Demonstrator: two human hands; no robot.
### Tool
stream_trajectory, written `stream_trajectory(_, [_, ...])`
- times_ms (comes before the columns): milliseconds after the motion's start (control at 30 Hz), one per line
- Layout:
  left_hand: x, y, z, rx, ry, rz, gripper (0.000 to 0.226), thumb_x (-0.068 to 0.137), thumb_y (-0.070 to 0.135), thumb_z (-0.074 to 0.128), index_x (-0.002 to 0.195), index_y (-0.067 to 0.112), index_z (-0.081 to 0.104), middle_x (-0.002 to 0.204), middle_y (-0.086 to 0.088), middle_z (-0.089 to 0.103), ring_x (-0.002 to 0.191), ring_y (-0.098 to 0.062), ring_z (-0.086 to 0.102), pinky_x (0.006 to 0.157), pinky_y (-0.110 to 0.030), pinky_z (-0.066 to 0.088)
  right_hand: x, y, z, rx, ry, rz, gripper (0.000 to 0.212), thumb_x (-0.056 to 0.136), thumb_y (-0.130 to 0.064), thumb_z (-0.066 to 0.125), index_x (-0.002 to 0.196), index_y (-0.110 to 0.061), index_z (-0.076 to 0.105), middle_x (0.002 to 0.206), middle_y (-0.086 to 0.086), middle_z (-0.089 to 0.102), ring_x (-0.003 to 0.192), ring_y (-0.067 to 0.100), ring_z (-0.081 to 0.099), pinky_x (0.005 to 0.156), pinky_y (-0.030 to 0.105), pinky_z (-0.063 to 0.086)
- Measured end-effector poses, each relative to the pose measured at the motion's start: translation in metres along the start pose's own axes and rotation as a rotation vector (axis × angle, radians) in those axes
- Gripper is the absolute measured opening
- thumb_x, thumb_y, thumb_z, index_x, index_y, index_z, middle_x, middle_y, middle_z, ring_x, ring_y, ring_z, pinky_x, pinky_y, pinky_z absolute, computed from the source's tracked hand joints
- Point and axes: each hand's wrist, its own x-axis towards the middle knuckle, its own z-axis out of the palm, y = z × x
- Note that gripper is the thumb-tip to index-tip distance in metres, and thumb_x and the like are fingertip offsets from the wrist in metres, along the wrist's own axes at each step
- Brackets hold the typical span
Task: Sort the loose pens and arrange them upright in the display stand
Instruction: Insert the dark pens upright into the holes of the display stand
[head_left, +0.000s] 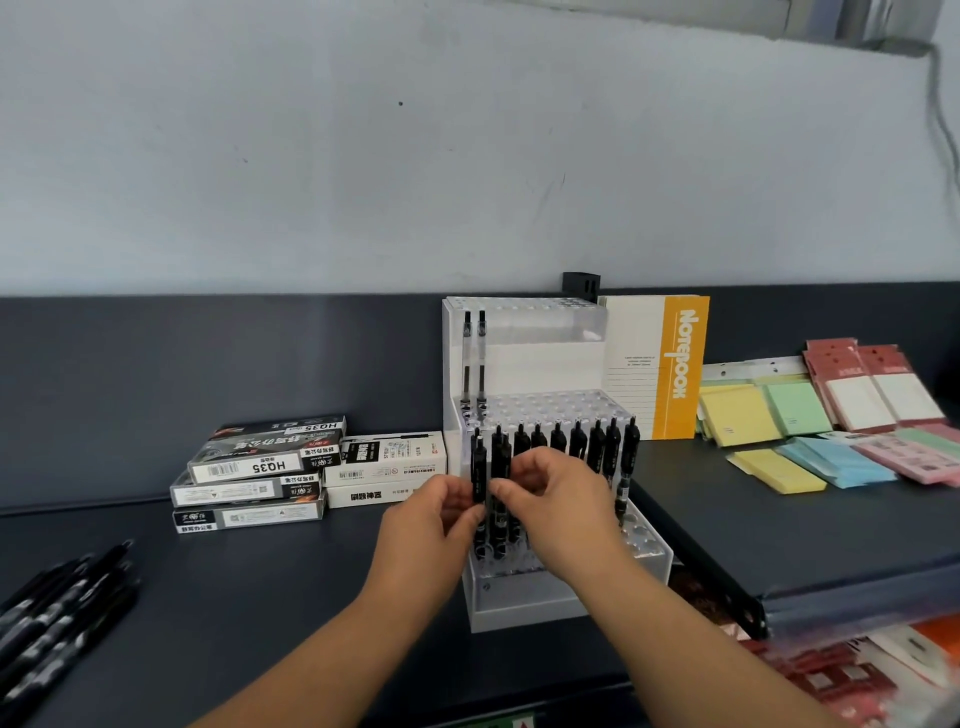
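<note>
The left hand (434, 512) is pinching a black pen (479, 467) between thumb and fingertips. Its grip is narrow, and it is holding the pen upright at the near-left corner of the clear display stand (519, 603). The right hand (558, 499) is meeting it from the right, its grip just as narrow and its curled thumb and forefinger touching the same pen's barrel. Just right of it, a row of black pens (576, 447) is standing upright in the stand's holes, and two clear-barrelled pens (474, 364) are standing at its far-left corner. The loose pens (52, 613) are lying in a heap at the near-left edge of the dark tabletop (260, 597). Left of the stand, stacked pen boxes (260, 467) are showing "HQ35" upside down. To the right, a yellow-banded pad (678, 364) is showing "Notebook" turned on its side. Pastel sticky notes (769, 415) are lying farther right.
</note>
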Motion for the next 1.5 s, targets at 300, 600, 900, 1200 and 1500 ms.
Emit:
stream_trajectory(300, [-0.008,-0.006,0.001,-0.025,0.017,-0.056,0.019,0.084,0.018,0.072,0.098,0.026,0.063,0.09,0.014,0.069,0.085,0.004,0.064,0.073,-0.004,0.048,-0.01,0.004,0.0,0.153,0.029,0.014,0.026,0.075,-0.039,0.079,0.087,-0.028,0.059,0.082,-0.008,0.065,0.075,0.002,0.061,0.058,0.012,0.046])
stream_trajectory(600, [-0.035,-0.022,-0.041,0.401,0.146,-0.068,0.047,0.088,0.04,0.063,0.131,0.027,0.051,0.13,0.013,0.051,0.118,-0.006,0.049,0.098,-0.022,0.04,-0.033,-0.018,0.017,-0.006,-0.145,-0.299,0.019,0.081,-0.044,0.07,0.095,-0.033,0.062,0.086,-0.017,0.064,0.081,-0.002,0.059,0.076,0.022,0.054])
stream_trajectory(900, [-0.09,-0.065,-0.11,0.814,0.218,-0.191,0.058,0.09,0.054,0.052,0.14,0.026,0.045,0.144,0.007,0.043,0.133,-0.013,0.041,0.113,-0.033,0.029,-0.06,-0.035,0.072,-0.32,-0.476,-0.484,0.06,0.09,-0.056,0.052,0.144,-0.037,0.035,0.147,-0.015,0.039,0.132,0.007,0.039,0.107,0.026,0.035])
stream_trajectory(1200, [-0.12,-0.112,-0.219,0.895,0.286,-0.324,0.055,0.091,0.055,0.047,0.14,0.031,0.044,0.146,0.011,0.039,0.135,-0.012,0.038,0.114,-0.033,0.026,-0.085,-0.087,0.163,-0.352,-0.595,-0.511,0.06,0.088,-0.06,0.053,0.142,-0.038,0.037,0.146,-0.017,0.037,0.132,0.006,0.039,0.107,0.027,0.036])
stream_trajectory(1500, [-0.12,-0.167,-0.302,0.65,0.205,-0.431,0.05,0.092,0.046,0.054,0.137,0.025,0.047,0.141,0.008,0.044,0.126,-0.013,0.045,0.102,-0.027,0.039,-0.107,-0.131,0.243,-0.308,-0.635,-0.378,0.054,0.088,-0.059,0.054,0.137,-0.035,0.045,0.136,-0.012,0.047,0.121,0.009,0.049,0.098,0.026,0.043])
